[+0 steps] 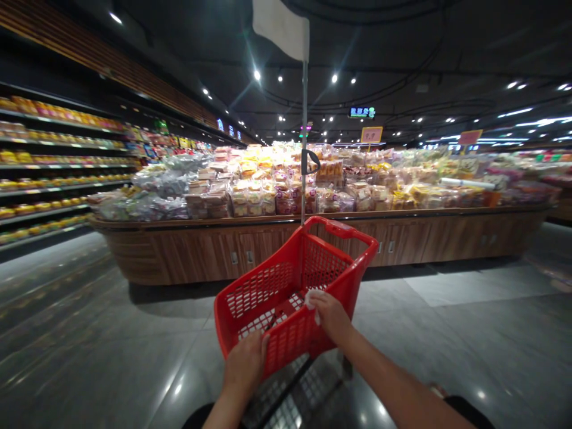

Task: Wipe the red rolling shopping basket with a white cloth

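Observation:
A red plastic shopping cart (286,333) stands sideways in front of me, its handle at the upper right. My left hand (245,362) is closed over the near rim of the basket, toward its front end. In my right hand (330,316) is a crumpled white wipe or tissue (315,297), pressed against the same rim farther right. A dark object lies on the basket's floor; I cannot make out what it is. From the handle end rises a thin pole (304,107) carrying a white flag (280,27).
Behind the cart runs a long wooden display counter (192,253) piled with bagged packaged foods (254,193). Price signs (372,134) rise above it. Stocked shelves (53,161) line the left side. The tiled floor (447,333) is shiny.

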Demonstrator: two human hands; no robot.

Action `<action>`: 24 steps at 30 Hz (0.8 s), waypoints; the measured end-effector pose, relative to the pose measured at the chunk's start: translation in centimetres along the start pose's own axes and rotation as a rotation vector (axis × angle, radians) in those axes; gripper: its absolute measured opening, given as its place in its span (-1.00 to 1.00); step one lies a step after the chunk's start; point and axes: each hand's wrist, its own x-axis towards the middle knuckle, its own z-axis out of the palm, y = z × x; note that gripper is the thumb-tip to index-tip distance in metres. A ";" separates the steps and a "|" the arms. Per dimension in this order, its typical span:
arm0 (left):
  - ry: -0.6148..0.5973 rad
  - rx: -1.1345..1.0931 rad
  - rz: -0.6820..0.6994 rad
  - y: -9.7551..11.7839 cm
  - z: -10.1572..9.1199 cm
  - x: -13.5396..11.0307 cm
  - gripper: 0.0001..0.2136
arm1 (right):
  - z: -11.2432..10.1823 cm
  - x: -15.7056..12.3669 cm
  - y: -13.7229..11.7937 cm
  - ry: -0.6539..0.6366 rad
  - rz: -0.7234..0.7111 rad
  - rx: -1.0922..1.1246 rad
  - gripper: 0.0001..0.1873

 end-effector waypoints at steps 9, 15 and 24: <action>0.032 0.067 -0.042 -1.1 0.1 0.2 -0.58 | 1.7 -0.4 -2.3 -0.014 0.042 -0.024 -0.72; 0.039 0.067 -0.039 -3.0 0.1 0.6 -0.59 | -1.1 0.3 -1.0 -0.032 0.086 -0.109 -0.73; 0.036 0.099 -0.022 -3.4 -0.1 0.6 -0.59 | -0.4 0.2 -0.5 0.020 0.131 -0.237 -0.72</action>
